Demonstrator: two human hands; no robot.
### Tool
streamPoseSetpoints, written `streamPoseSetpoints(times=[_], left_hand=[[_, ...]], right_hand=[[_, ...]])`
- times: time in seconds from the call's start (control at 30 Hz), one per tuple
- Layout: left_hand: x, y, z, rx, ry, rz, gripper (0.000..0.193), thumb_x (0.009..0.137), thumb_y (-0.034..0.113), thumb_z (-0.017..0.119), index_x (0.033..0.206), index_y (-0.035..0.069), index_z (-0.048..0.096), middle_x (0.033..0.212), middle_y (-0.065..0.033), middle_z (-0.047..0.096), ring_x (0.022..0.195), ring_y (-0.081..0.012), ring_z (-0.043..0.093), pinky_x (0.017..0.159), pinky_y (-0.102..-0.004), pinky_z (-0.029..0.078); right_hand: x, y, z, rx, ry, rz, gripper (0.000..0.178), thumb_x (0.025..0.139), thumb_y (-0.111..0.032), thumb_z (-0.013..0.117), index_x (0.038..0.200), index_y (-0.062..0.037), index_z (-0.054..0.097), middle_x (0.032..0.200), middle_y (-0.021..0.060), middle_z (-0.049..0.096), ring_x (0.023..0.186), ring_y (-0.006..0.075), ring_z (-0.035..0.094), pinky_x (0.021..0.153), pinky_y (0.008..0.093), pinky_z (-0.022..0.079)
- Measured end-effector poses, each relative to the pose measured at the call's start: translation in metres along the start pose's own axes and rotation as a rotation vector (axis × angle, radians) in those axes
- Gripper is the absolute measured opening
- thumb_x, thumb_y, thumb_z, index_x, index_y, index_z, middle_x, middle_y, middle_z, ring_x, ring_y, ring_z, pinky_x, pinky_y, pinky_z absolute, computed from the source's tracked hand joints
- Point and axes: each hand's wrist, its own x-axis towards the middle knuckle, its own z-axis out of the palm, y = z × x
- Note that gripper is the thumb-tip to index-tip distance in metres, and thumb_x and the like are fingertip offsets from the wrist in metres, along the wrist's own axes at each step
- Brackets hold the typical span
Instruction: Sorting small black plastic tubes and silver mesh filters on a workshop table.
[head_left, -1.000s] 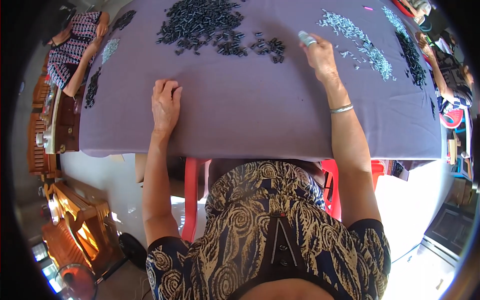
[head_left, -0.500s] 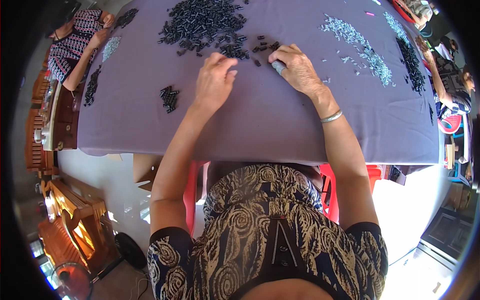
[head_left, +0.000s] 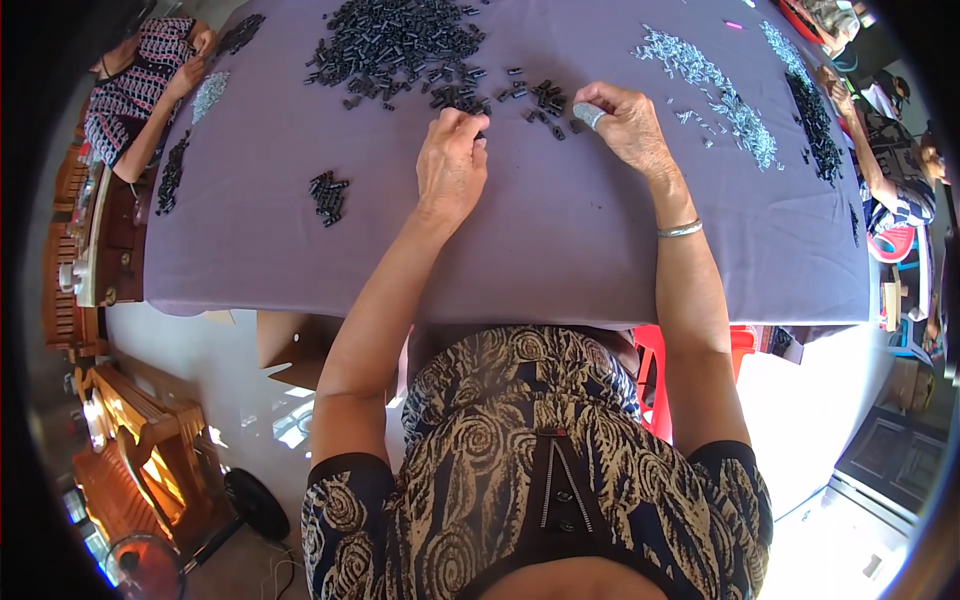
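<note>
My left hand (head_left: 452,165) is above the purple-grey tablecloth (head_left: 500,260), just in front of a small heap of short black tube-like pieces (head_left: 460,98). Its thumb and fingers pinch together, and a dark bit between the tips looks like one such black piece (head_left: 481,134). To the right, my right hand (head_left: 630,132) has its fingers curled against a thumb wrapped in a grey covering (head_left: 588,115). What those fingers hold, if anything, is hidden. Several loose black pieces (head_left: 546,98) lie between my hands, one close to the wrapped thumb.
A large mound of black pieces (head_left: 390,45) spreads at the far left middle; a small cluster (head_left: 328,198) lies nearer. Silvery small pieces (head_left: 715,85) stretch across the right. Other people sit at the left (head_left: 140,90) and right (head_left: 880,170) edges with their own piles.
My left hand has moved right and its fingertips have come together. My right hand has drawn away rightward from the loose black pieces, where more of them now show. The view has shifted slightly.
</note>
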Motion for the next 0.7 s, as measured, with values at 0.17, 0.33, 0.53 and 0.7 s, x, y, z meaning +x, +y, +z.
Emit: streamPoseSetpoints(times=[0.17, 0.33, 0.53, 0.7], left_hand=[[0.001, 0.002, -0.002, 0.004, 0.015, -0.002, 0.027, 0.072, -0.002, 0.062, 0.098, 0.007, 0.060, 0.093, -0.0072, 0.054, 0.087, -0.0271, 0.054, 0.074, -0.0377, 0.048], [0.002, 0.000, -0.003, -0.014, 0.010, 0.021, 0.031, 0.072, -0.004, 0.061, 0.100, 0.008, 0.059, 0.089, -0.0072, 0.055, 0.085, -0.0278, 0.055, 0.073, -0.0380, 0.047], [0.003, -0.004, -0.003, -0.193, -0.031, 0.023, 0.036, 0.071, -0.008, 0.058, 0.103, 0.008, 0.059, 0.090, -0.0057, 0.062, 0.084, -0.0261, 0.058, 0.074, -0.0362, 0.048], [0.002, -0.005, -0.003, -0.255, -0.042, 0.016, 0.036, 0.072, -0.009, 0.055, 0.103, 0.008, 0.059, 0.092, -0.0058, 0.063, 0.084, -0.0242, 0.061, 0.072, -0.0345, 0.049]], right_hand=[[-0.006, -0.012, 0.006, 0.011, -0.091, -0.012, 0.008, 0.078, -0.002, 0.065, 0.085, -0.0040, 0.064, 0.072, -0.0012, 0.061, 0.067, 0.0058, 0.053, 0.061, 0.0236, 0.045], [-0.008, -0.018, 0.011, -0.191, -0.136, -0.137, 0.007, 0.072, -0.004, 0.067, 0.077, -0.0031, 0.063, 0.071, 0.0056, 0.058, 0.064, 0.0185, 0.057, 0.060, 0.0311, 0.047], [-0.011, -0.016, 0.015, -0.245, -0.124, -0.236, 0.010, 0.069, 0.004, 0.064, 0.077, -0.0003, 0.061, 0.068, 0.0059, 0.055, 0.058, 0.0156, 0.052, 0.054, 0.0301, 0.043], [-0.012, -0.018, 0.016, -0.262, -0.137, -0.243, 0.009, 0.070, 0.003, 0.064, 0.077, -0.0005, 0.061, 0.068, 0.0055, 0.055, 0.058, 0.0158, 0.052, 0.055, 0.0296, 0.044]])
